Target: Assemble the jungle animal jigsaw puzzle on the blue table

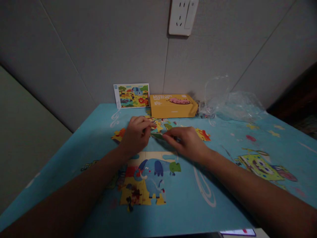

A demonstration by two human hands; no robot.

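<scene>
Green piece [157,136] in my pinch, mid-frame

Right hand [189,141]: thumb and fingertips pinch its right end. Left hand [137,133]: fingers curled by its left end; cannot tell if they grip. Elephant puzzle [151,177], part-joined, lower centre on blue tabletop [223,211]. Yellow box [173,112], just above centre, reads "LEVEL UP! PUZZLES"; smaller print illegible. Picture card [133,96] stands left of it.

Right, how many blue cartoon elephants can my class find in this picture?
2: one blue cartoon elephant on the partly assembled yellow-and-blue puzzle, another on the white-bordered rectangular card by the grey wall. Loose puzzle pieces partly hidden by the hands might show more.
</scene>
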